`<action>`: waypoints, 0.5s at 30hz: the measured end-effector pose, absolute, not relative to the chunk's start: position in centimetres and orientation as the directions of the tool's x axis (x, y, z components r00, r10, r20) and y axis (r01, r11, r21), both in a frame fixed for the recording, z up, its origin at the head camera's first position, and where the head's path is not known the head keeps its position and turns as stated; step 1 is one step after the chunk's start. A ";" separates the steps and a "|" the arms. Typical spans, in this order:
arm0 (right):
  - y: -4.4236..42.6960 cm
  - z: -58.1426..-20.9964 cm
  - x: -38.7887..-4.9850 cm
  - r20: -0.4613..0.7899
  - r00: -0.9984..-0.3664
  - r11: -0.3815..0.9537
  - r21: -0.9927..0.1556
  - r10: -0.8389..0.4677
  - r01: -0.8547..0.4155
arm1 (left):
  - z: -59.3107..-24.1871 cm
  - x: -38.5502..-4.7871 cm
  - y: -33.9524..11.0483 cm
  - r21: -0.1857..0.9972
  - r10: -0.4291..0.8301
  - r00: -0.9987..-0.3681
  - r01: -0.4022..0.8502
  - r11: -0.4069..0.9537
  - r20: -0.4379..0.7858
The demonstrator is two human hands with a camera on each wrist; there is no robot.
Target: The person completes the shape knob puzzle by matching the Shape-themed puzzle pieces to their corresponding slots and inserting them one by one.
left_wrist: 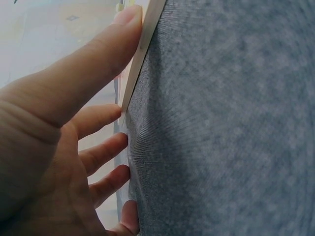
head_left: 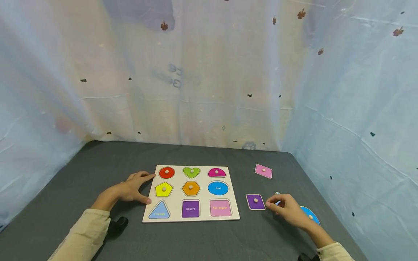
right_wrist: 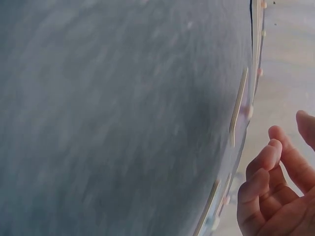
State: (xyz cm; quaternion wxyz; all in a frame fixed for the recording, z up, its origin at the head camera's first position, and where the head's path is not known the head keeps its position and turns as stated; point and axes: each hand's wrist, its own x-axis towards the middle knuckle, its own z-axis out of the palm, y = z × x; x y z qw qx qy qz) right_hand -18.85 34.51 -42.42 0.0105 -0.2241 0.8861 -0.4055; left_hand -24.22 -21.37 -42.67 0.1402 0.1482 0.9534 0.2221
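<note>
"Head view?"
"The left hand (head_left: pixel 133 189) has spread fingers at the board's (head_left: pixel 204 194) left edge. The right hand (head_left: pixel 289 209) is loosely curled, the purple square (head_left: pixel 255 205) just left of its fingertips."
"Left wrist?"
"Thumb and index finger touch the board's edge; it looks stiff, easily steadied there."
"Right wrist?"
"Thumb and index finger stand apart, gripping nothing. The square should be light and rigid; best pinch its knob (head_left: pixel 255 200)."

Smooth wooden board (head_left: pixel 204 196), matt cloth (head_left: pixel 196 239)
</note>
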 end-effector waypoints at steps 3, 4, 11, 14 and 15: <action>35.5 -42.3 -18.5 0.172 -0.907 0.573 -0.727 -0.384 -0.380 | -42.8 -24.3 -21.4 0.464 0.343 -0.917 0.218 0.859 -0.204; 35.8 -42.2 -18.4 0.178 -0.908 0.574 -0.724 -0.379 -0.382 | -42.8 -24.3 -21.4 0.464 0.341 -0.917 0.216 0.859 -0.205; 37.8 -42.3 -17.8 0.175 -0.935 0.615 -0.714 -0.308 -0.336 | -42.9 -24.5 -21.4 0.456 0.334 -0.920 0.213 0.864 -0.203; 38.7 -42.2 -17.6 0.144 -0.951 0.641 -0.710 -0.272 -0.291 | -42.9 -24.4 -21.5 0.458 0.335 -0.921 0.214 0.863 -0.200; 39.0 -42.1 -17.5 0.139 -0.956 0.651 -0.706 -0.260 -0.280 | -43.0 -24.4 -21.5 0.461 0.336 -0.921 0.216 0.861 -0.198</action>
